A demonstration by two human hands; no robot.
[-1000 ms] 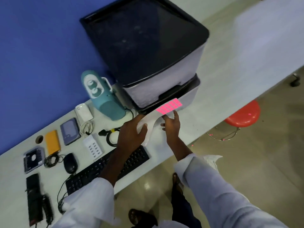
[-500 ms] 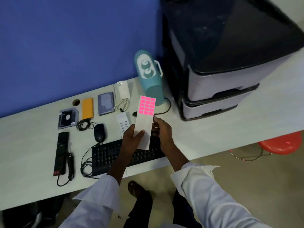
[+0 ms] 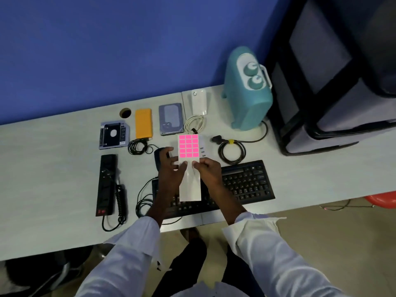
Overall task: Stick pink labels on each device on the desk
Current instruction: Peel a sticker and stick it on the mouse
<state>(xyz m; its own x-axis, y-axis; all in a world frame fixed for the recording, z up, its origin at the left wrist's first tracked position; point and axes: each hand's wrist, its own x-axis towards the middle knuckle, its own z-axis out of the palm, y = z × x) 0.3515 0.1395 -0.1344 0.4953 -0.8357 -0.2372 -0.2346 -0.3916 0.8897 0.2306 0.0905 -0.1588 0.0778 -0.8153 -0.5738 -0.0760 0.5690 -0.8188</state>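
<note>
Left hand (image 3: 171, 169) grips the left edge of the long white backing sheet with a pink label grid (image 3: 190, 185), fingers loosely spread. The sheet is held up above the pale grey desk (image 3: 53, 168), over the black keyboard (image 3: 246, 181), roughly flat. It looks thin, light and floppy, and the glossy backing is probably slick, so hold both edges and peel a label by its corner. Long axis runs away from the person, pink end pointing at the blue wall (image 3: 107, 50). Right hand (image 3: 209, 171) pinches the right edge just below the pink block.
</note>
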